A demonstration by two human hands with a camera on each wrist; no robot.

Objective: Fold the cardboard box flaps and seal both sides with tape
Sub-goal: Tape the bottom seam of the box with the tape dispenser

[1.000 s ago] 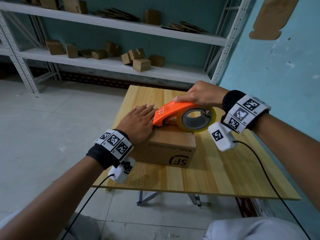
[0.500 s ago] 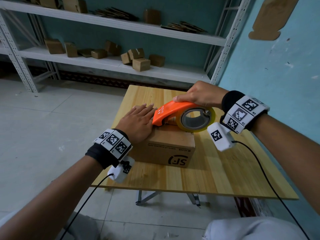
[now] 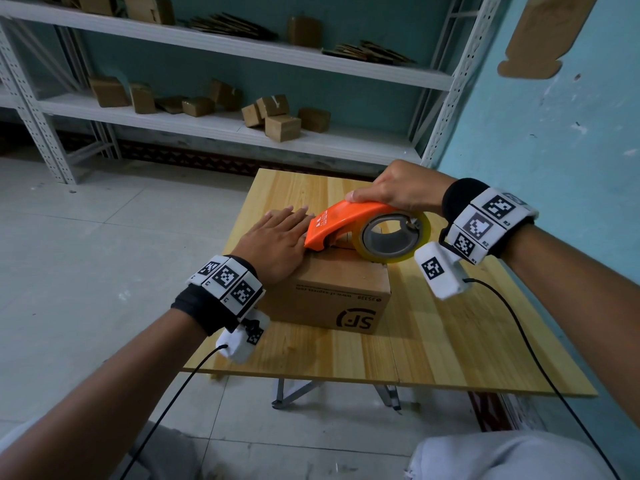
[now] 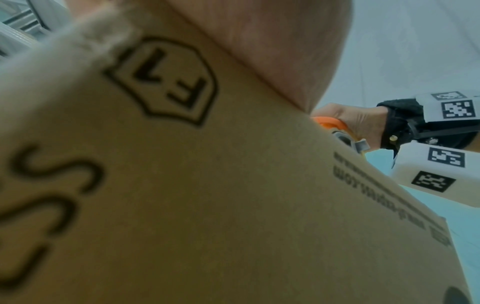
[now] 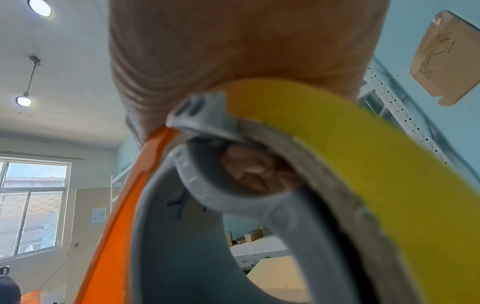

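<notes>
Nothing has shifted much since the earlier frames: both hands sit where they were, and the tape dispenser (image 3: 349, 223) remains at the same spot on the box top. The left hand (image 3: 275, 245) lies palm down on the left part of the top of the cardboard box (image 3: 341, 292), fingers straight and together, pointing away from the person, its grip spread flat and pressing the flaps. The right hand (image 3: 398, 190) arches over the orange dispenser from above, fingers curled round its handle, wrist raised to the right of the box. One box stands on the wooden desk (image 3: 450, 341), one dispenser with one roll of yellowish tape (image 3: 393, 237), and two hands at work. The dispenser's nose touches the box top just beside the left hand's fingertips, with the roll over the top's right part. From the right wrist view, fingertips (image 5: 249, 172) show through the roll's core.
</notes>
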